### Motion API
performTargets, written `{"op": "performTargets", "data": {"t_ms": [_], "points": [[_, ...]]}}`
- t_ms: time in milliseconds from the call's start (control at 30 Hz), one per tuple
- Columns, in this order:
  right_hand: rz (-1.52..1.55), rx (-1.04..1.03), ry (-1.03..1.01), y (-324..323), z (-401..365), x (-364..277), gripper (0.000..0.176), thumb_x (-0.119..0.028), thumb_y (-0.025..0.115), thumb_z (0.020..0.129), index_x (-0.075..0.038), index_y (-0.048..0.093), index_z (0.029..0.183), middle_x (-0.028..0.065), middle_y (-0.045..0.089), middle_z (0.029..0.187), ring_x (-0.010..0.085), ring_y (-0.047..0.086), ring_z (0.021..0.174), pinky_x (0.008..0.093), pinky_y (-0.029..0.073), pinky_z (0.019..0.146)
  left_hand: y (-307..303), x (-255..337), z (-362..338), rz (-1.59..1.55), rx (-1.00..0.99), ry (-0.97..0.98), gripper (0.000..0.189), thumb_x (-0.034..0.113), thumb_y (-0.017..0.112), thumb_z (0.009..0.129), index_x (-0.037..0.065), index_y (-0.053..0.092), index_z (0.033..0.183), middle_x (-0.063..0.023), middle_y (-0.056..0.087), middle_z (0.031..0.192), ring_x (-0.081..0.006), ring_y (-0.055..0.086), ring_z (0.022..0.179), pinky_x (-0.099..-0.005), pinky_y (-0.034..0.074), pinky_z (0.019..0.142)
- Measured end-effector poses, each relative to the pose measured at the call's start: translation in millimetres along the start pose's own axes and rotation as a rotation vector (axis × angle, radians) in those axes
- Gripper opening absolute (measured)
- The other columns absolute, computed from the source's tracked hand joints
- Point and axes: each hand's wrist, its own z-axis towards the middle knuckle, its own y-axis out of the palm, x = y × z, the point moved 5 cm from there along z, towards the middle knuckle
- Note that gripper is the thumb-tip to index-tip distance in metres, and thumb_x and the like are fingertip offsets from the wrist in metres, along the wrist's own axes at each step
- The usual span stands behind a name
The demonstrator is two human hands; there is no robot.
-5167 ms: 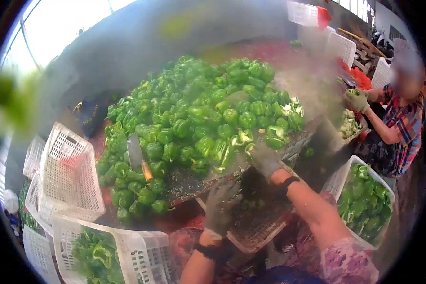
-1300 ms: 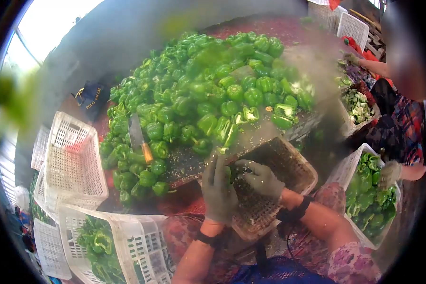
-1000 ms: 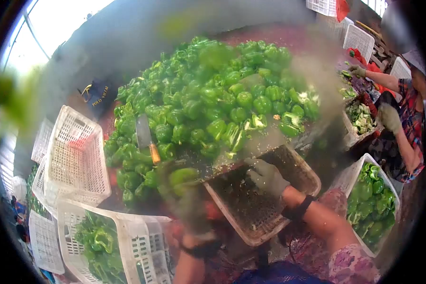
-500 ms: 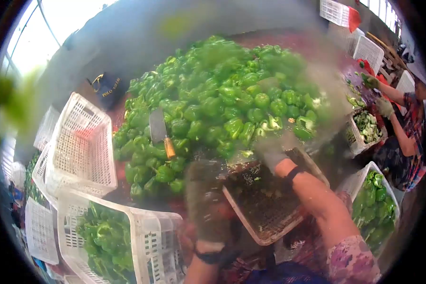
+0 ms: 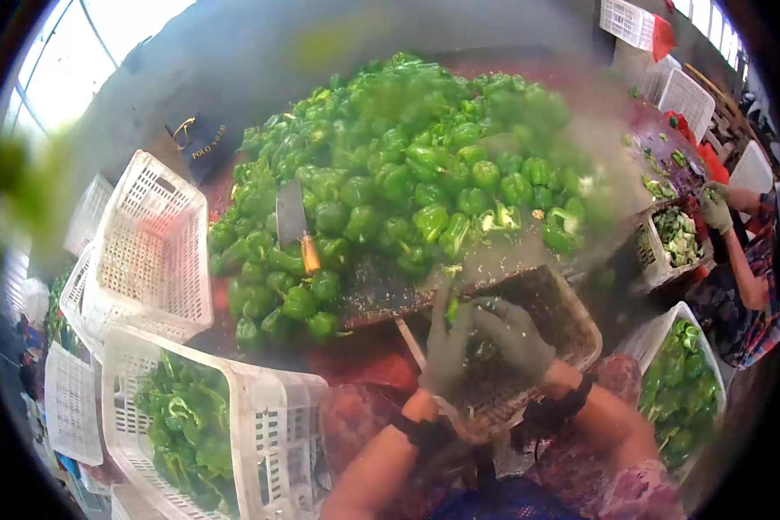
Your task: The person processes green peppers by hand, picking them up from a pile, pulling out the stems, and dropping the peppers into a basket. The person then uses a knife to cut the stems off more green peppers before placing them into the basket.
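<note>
My left hand point(image 5: 447, 357) and my right hand point(image 5: 522, 345), both in pale gloves, are close together over a shallow scrap-strewn crate point(image 5: 581, 322) in front of me. A small green pepper piece point(image 5: 452, 309) shows at the fingers of my left hand. My right fingers are apart and bent toward the left hand; haze blurs the space between them. Beyond the crate lies a large heap of green bell peppers point(image 5: 407, 156), some cut open near its front. A cleaver point(image 5: 291, 217) with a wooden handle rests on the heap's left side.
White plastic crates stand left, one bare inside point(image 5: 152, 251) and one holding peppers point(image 5: 273, 416). To the right stand another pepper crate point(image 5: 718, 373) and a basket of pale scraps point(image 5: 659, 276). A co-worker's gloved hand point(image 5: 715, 208) is near that basket. A dark bag point(image 5: 201, 149) lies behind.
My left hand has risen from beside the shallow crate to over it. My right hand has drawn back from the cut peppers to meet it. The co-worker's hands have shifted.
</note>
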Motion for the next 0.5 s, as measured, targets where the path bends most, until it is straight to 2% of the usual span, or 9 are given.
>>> {"op": "performTargets", "data": {"t_ms": [33, 67, 100, 133, 233, 300, 333, 433, 500], "points": [[0.039, -0.050, 0.076, -0.6, -5.0, 1.1, 0.030, -0.017, 0.058, 0.096, -0.001, 0.063, 0.121, 0.0067, 0.068, 0.105, 0.0130, 0.062, 0.090, 0.0274, 0.051, 0.078, 5.8, 1.1, -4.8, -0.262, -0.020, -0.193, 0.051, 0.036, 0.049, 0.103, 0.010, 0.041, 0.146, -0.0088, 0.058, 0.127, -0.0193, 0.059, 0.110, -0.0369, 0.049, 0.096], [0.081, -0.100, 0.152, -0.9, -13.3, -7.8, 0.030, -0.016, 0.056, 0.097, -0.001, 0.062, 0.122, 0.0065, 0.067, 0.104, 0.0111, 0.061, 0.089, 0.0262, 0.051, 0.077, 10.4, 5.8, -8.2, -0.452, -0.089, -0.266, 0.053, 0.044, 0.042, 0.104, 0.010, 0.043, 0.144, -0.0105, 0.060, 0.124, -0.0226, 0.059, 0.111, -0.0421, 0.048, 0.097], [0.123, -0.150, 0.227, -0.4, -19.3, -10.2, 0.030, -0.014, 0.054, 0.097, 0.000, 0.061, 0.123, 0.0062, 0.066, 0.103, 0.0091, 0.060, 0.089, 0.0250, 0.050, 0.075, 7.9, 0.4, -8.2, -0.461, -0.102, -0.282, 0.054, 0.046, 0.041, 0.104, 0.010, 0.044, 0.144, -0.0107, 0.060, 0.124, -0.0234, 0.060, 0.110, -0.0424, 0.049, 0.097], [0.080, -0.112, -0.030, -3.1, -14.2, -7.7, 0.029, -0.016, 0.057, 0.098, -0.001, 0.063, 0.122, 0.0063, 0.068, 0.108, 0.0153, 0.064, 0.095, 0.0301, 0.053, 0.082, 2.4, -9.0, -5.5, -0.473, -0.116, -0.294, 0.055, 0.048, 0.040, 0.103, 0.010, 0.044, 0.143, -0.0110, 0.060, 0.123, -0.0243, 0.060, 0.109, -0.0427, 0.049, 0.097], [-0.181, -0.148, -0.260, -12.8, -16.3, -20.1, 0.031, -0.015, 0.059, 0.096, -0.004, 0.062, 0.125, 0.0121, 0.067, 0.112, 0.0209, 0.066, 0.098, 0.0322, 0.054, 0.083, -4.1, -17.2, -2.4, -0.304, -0.141, -0.228, 0.053, 0.041, 0.035, 0.105, 0.003, 0.043, 0.141, -0.0137, 0.059, 0.123, -0.0245, 0.060, 0.110, -0.0390, 0.052, 0.094], [-0.400, -0.199, -0.354, -10.5, -17.5, -21.3, 0.035, -0.015, 0.062, 0.093, -0.005, 0.061, 0.126, 0.0160, 0.066, 0.114, 0.0272, 0.065, 0.101, 0.0349, 0.054, 0.085, -2.6, -22.8, -0.6, -0.424, -0.070, -0.344, 0.062, 0.057, 0.043, 0.099, 0.007, 0.051, 0.135, -0.0153, 0.063, 0.116, -0.0286, 0.062, 0.108, -0.0455, 0.049, 0.099], [-0.504, -0.233, -0.406, -5.2, -16.9, -21.2, 0.036, -0.015, 0.064, 0.091, -0.006, 0.061, 0.126, 0.0179, 0.065, 0.116, 0.0303, 0.065, 0.103, 0.0363, 0.054, 0.086, -2.5, -27.3, -4.6, -0.628, -0.045, -0.606, 0.065, 0.061, 0.047, 0.097, 0.004, 0.054, 0.127, -0.0165, 0.064, 0.113, -0.0294, 0.062, 0.108, -0.0456, 0.049, 0.099], [-0.848, -0.288, -0.654, -0.6, -15.1, 5.8, 0.041, -0.017, 0.068, 0.087, -0.006, 0.060, 0.125, 0.0198, 0.063, 0.118, 0.0375, 0.062, 0.106, 0.0396, 0.053, 0.088, -23.1, -69.5, -3.0, -0.603, -0.039, -0.531, 0.067, 0.066, 0.045, 0.095, 0.005, 0.056, 0.121, -0.0142, 0.063, 0.116, -0.0273, 0.061, 0.109, -0.0432, 0.049, 0.099], [-0.833, -0.246, -0.585, 1.8, -15.9, 4.0, 0.042, -0.019, 0.068, 0.086, -0.005, 0.060, 0.125, 0.0207, 0.063, 0.118, 0.0388, 0.062, 0.107, 0.0421, 0.052, 0.089, -38.3, -100.5, -9.9, -0.516, -0.033, -0.515, 0.064, 0.062, 0.045, 0.096, 0.005, 0.053, 0.125, -0.0136, 0.059, 0.121, -0.0268, 0.058, 0.113, -0.0427, 0.047, 0.101]]}}
